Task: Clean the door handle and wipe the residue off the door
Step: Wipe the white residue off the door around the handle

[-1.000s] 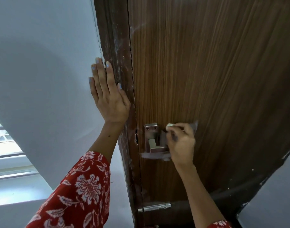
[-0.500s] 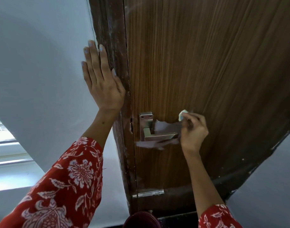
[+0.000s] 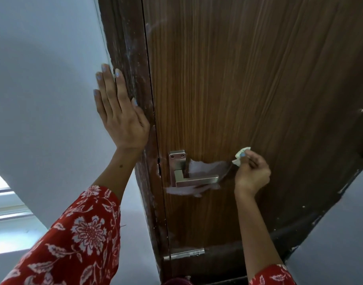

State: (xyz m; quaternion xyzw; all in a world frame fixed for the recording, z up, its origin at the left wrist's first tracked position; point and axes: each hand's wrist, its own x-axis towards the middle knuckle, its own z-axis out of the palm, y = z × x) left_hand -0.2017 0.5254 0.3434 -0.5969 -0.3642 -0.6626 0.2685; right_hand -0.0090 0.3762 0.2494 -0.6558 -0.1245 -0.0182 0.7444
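Note:
A square steel door handle [image 3: 194, 179] sticks out of the brown wood-grain door [image 3: 248, 79], its lever pointing right. White foamy residue [image 3: 205, 166] is smeared on the door behind and below the lever. My right hand [image 3: 251, 171] is just right of the lever's tip, closed around a small crumpled pale cloth [image 3: 241, 155] pressed against the door. My left hand [image 3: 120, 114] lies flat, fingers up, on the white wall and the dark door frame [image 3: 127, 48].
The door frame is streaked with white dust. A metal strip [image 3: 183, 254] crosses the bottom of the door. White wall [image 3: 43, 79] fills the left, with a bright window sill [image 3: 3, 202] low at the left edge. Grey wall shows at the lower right.
My right hand has slid rightward with the cloth, from over the handle to past the lever's tip, uncovering the lever and the white smear. My left hand stays flat on the wall.

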